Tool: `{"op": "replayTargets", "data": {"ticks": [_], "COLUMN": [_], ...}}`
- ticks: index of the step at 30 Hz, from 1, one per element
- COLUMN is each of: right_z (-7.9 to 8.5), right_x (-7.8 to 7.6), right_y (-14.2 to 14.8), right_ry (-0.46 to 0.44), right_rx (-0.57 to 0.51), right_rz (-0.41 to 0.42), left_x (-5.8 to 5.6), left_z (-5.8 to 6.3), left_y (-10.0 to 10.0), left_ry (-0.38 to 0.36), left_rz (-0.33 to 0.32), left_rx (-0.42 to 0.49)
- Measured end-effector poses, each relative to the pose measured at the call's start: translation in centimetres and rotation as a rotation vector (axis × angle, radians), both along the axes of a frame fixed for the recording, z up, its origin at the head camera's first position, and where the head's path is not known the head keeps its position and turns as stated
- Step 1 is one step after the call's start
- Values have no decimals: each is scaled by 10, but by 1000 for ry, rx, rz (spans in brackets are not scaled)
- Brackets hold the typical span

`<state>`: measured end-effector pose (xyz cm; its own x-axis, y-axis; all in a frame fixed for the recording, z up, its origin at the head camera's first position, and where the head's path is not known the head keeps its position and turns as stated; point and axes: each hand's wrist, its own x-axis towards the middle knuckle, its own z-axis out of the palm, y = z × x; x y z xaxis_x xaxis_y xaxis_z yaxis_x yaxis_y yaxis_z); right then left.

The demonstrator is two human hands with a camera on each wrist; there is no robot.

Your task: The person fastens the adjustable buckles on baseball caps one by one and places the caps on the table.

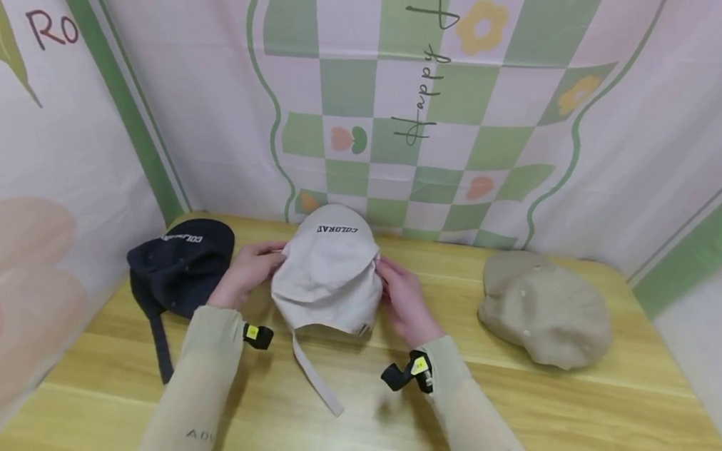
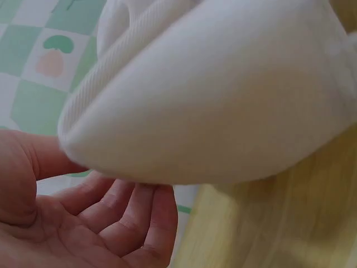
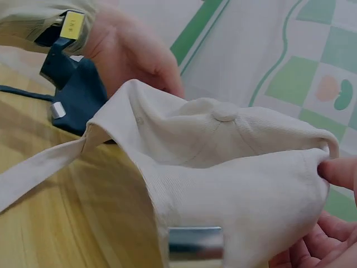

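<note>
Head view: one white cap (image 1: 324,279), held mid-bench (image 1: 510,432) by left hand (image 1: 247,271) and right hand (image 1: 409,300), its strap (image 1: 315,375) dangling; navy cap (image 1: 198,276) left, khaki cap (image 1: 540,313) right. Left wrist view: thumb (image 2: 53,159) and fingers (image 2: 120,223) pinch one side. Right wrist view: the other hand's thumb (image 3: 341,172) and fingers (image 3: 321,245) clamp the opposite side; the crown (image 3: 195,134) sags inward, and uneven pull risks twisting the soft cloth.

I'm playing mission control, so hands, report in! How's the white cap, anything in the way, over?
Left hand, right hand: holding the white cap by its sides. Its strap trailing loose. Closest neighbour: navy cap beside left hand; tan cap apart, right.
</note>
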<state>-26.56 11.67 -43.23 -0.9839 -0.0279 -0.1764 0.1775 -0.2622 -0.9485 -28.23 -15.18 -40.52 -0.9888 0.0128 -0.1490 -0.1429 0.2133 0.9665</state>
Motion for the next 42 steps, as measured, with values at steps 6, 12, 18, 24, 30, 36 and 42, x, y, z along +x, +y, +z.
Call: {"op": "replayTargets", "data": {"ticks": [6,12,18,24,30,36,42], "right_z": [4,6,10,16,19,20,24], "right_x": [1,3,4,5,5,7,10], "right_y": [4,7,12,15,21,31,34], "right_ry": [4,11,11,17,35,25,38], "right_rx": [-18,-26,-32,-13,-25,-20,-63], "right_rz": [-12,-19,-10,-11,-14,-3,38], "left_x": [2,-1,-2,-1,1,3,4], "left_z": [2,4,3,5,7,8,7], "left_y": [4,11,14,19,24,33,42], "left_ry": [25,-14,-36,-24,27,91,125], "left_rz": [12,58,67,75,77,50,14], "left_rx": [105,202,175,184,119,20,-3]}}
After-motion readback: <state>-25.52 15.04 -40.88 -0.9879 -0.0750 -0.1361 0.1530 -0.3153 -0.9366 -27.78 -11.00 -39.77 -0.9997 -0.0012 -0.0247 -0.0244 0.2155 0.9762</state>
